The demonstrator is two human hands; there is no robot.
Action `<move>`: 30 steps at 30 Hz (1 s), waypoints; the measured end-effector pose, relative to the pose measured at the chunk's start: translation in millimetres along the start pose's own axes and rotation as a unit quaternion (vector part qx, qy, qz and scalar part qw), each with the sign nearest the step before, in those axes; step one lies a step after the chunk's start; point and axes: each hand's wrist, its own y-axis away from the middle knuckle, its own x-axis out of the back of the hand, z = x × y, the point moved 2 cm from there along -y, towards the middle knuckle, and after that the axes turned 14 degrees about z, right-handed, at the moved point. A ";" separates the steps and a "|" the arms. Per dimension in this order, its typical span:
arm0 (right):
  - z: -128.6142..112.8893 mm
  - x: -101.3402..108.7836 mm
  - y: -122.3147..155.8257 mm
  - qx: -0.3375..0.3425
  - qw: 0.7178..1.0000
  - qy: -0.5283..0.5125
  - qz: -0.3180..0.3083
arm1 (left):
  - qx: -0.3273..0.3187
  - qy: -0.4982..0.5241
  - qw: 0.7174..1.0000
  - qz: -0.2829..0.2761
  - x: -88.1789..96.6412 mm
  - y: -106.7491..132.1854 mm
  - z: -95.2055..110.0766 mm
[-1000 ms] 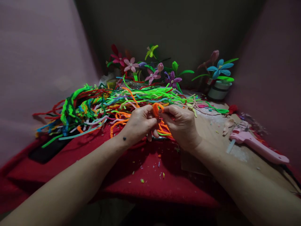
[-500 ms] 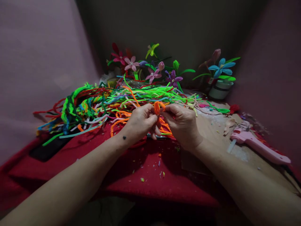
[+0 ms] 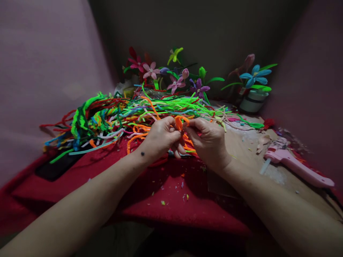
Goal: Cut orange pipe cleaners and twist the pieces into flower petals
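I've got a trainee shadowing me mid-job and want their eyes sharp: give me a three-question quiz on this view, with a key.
1. True or false: the left hand and right hand are both at the orange loop.
2. Which colour of flower shows just above the pale jar? A yellow; B blue; C purple.
3. Fill in the blank: on the far right, beyond the right hand, lies a pink ____.

Key: 1 true; 2 B, the blue flower; 3 glue gun.
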 end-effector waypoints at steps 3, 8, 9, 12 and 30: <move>2.0 -0.4 1.8 -0.065 0.998 -0.027 0.003 | 0.023 0.001 0.999 -0.034 0.5 0.4 1.6; 4.9 -0.9 1.3 -0.022 1.000 0.000 -0.011 | 0.029 -0.015 0.999 -0.017 0.4 -0.3 1.1; 4.8 -1.0 1.0 -0.002 1.000 0.009 -0.016 | 0.028 -0.019 0.999 -0.009 0.1 -0.4 0.4; 3.8 -1.4 -0.2 -0.007 0.999 0.017 -0.042 | 0.011 -0.019 1.000 0.005 -1.0 -0.8 -2.2; 2.2 2.7 -11.6 -0.165 0.982 -0.015 -0.091 | -0.030 0.006 0.999 -0.008 0.5 -2.5 2.9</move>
